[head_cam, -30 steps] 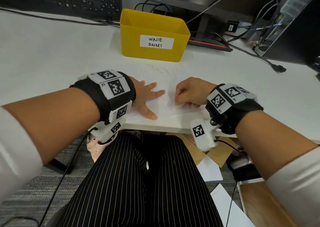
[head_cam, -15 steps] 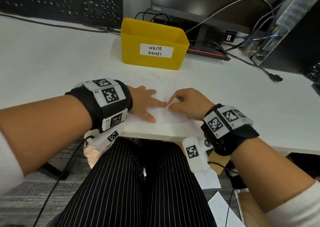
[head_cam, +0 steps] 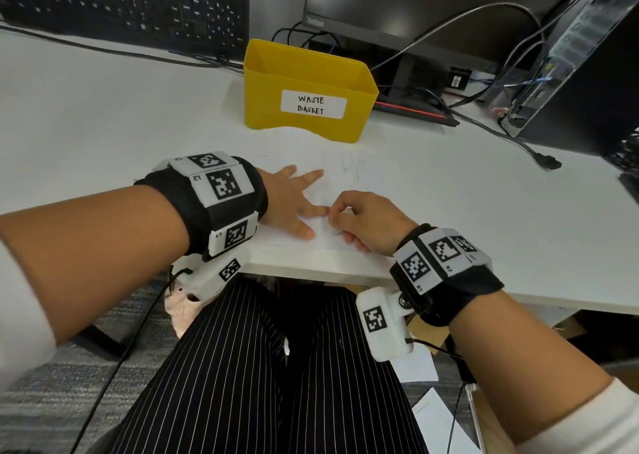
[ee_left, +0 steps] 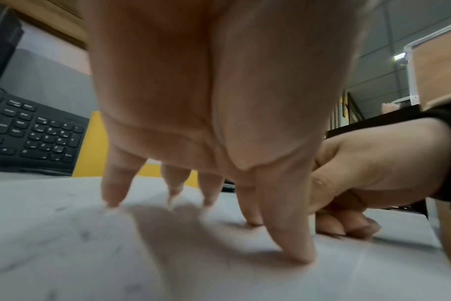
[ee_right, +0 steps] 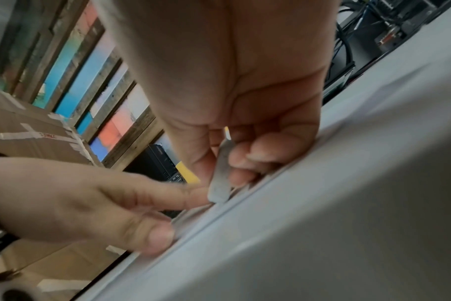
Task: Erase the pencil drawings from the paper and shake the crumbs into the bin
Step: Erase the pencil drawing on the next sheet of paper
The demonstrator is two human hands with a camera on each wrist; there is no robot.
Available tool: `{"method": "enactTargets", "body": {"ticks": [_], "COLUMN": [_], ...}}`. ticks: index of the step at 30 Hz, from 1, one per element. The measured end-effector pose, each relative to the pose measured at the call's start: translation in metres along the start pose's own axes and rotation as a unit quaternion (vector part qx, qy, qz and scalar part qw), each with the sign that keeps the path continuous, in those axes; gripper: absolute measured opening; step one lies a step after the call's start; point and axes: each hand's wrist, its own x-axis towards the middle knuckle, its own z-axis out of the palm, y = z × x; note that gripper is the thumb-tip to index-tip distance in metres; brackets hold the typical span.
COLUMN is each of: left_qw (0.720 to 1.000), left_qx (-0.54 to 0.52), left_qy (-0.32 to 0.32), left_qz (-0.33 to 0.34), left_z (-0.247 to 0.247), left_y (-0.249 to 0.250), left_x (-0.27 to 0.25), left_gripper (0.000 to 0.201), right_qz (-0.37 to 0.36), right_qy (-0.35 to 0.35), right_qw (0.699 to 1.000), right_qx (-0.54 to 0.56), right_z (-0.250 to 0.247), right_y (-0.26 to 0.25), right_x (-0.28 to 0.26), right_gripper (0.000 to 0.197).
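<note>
The paper [head_cam: 332, 204] lies flat at the near edge of the white surface [head_cam: 103, 125]. The left hand [head_cam: 294, 204] rests spread on it, fingers [ee_left: 291, 234] straight, tips pressing the sheet. Just beside it, the right hand [head_cam: 366, 222] has its fingers curled round a pale eraser [ee_right: 220, 173], whose lower end touches the paper. Faint pencil marks [head_cam: 352, 170] show further back. The yellow bin [head_cam: 307, 90], labelled "WASTE BASKET", stands behind the sheet.

Smooth yellow plastic bin [head_cam: 307, 87] on a matt white desk [head_cam: 103, 114]; thin white paper [head_cam: 349, 180], slightly wrinkled.
</note>
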Motion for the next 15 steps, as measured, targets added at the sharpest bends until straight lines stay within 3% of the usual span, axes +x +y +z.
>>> {"method": "enactTargets", "body": {"ticks": [15], "left_qw": [0.994], "left_qx": [0.108], "left_qy": [-0.002], "left_qz": [-0.034], "left_z": [0.005], "left_y": [0.0025], "left_x": [-0.0038], "left_gripper": [0.066], "right_qz": [0.007], "right_qy": [-0.03], "right_qw": [1.0], "right_qx": [0.0], "right_z": [-0.0045], "right_y": [0.0023], "right_x": [-0.0005], "right_gripper": [0.018]}}
